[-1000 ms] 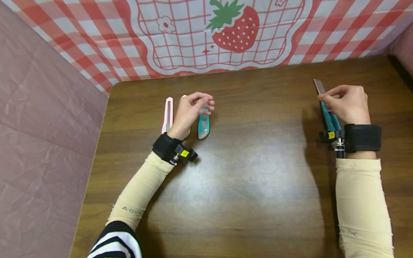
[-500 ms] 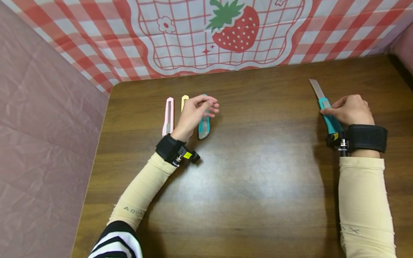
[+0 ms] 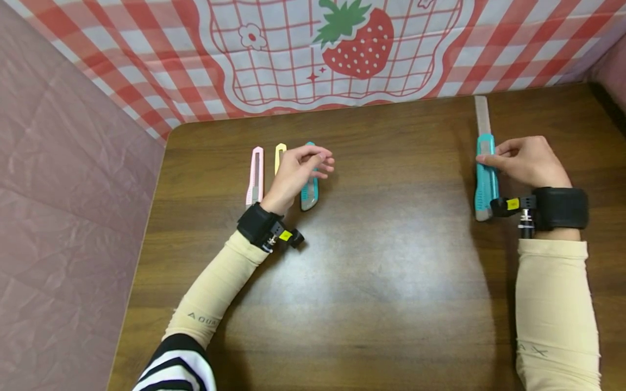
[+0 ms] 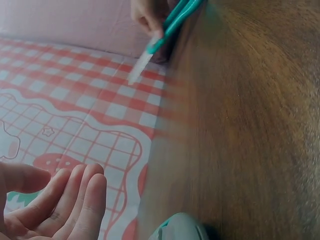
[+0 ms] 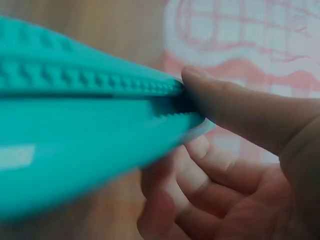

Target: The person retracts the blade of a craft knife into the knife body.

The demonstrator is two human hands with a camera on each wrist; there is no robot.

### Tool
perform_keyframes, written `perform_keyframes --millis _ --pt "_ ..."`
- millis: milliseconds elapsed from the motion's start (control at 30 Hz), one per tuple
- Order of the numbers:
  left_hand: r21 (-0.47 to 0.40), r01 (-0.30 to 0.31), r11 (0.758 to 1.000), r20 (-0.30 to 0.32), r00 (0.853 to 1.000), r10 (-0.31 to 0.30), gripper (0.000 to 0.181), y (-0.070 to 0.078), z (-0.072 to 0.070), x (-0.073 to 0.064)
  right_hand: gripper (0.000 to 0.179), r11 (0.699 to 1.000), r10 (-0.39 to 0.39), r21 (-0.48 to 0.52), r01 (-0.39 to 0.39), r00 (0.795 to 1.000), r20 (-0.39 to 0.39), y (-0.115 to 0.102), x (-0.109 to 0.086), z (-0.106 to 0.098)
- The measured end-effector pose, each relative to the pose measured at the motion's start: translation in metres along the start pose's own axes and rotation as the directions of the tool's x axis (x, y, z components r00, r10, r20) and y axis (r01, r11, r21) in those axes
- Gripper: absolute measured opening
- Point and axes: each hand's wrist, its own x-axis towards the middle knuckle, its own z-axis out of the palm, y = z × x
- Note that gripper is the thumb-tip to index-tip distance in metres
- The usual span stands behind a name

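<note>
My right hand (image 3: 530,160) pinches a teal utility knife (image 3: 486,187) between thumb and fingers at the upper part of its handle. Its long blade (image 3: 482,114) is extended and points toward the far edge of the table. In the right wrist view the ridged handle (image 5: 85,125) fills the left side, with the thumb on its end. My left hand (image 3: 293,176) is held over the other utility knives with fingers loosely bent and nothing in them. Beneath it are a yellow utility knife (image 3: 280,156), mostly hidden, and a second teal one (image 3: 310,196), partly covered.
Left of that hand lies a pink utility knife (image 3: 256,174), its lower end behind the wrist strap. All this is on a brown wooden table (image 3: 381,304). A checked strawberry cloth (image 3: 420,60) hangs along the far edge, and a pink sheet (image 3: 73,217) covers the left side.
The knife in my right hand has turned from slanting left to nearly straight, and its whole handle now shows. My left hand has drifted slightly right, uncovering the yellow knife's tip.
</note>
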Motion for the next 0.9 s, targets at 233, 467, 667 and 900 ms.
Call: perform_keyframes --millis 233,467,667,900 --pt "0.000 0.001 1.000 0.055 0.999 -0.001 0.019 0.005 0.003 -0.004 0.032 0.929 -0.182 0.316 0.192 0.981 -0.062 -0.040 0.000 0.014" --pt "0.001 0.021 1.000 0.076 0.997 -0.021 0.019 0.025 0.014 -0.013 0.022 0.789 -0.308 0.518 0.330 0.942 -0.131 -0.087 -0.001 0.047" --pt "0.002 0.028 1.000 0.114 0.993 -0.028 0.017 0.025 0.021 -0.019 0.022 0.733 -0.351 0.579 0.358 0.927 -0.129 -0.120 0.002 0.067" --pt "-0.017 0.021 1.000 0.195 0.981 -0.018 0.020 0.022 0.029 -0.023 0.021 0.736 -0.407 0.559 0.381 0.910 -0.084 -0.160 -0.002 0.078"
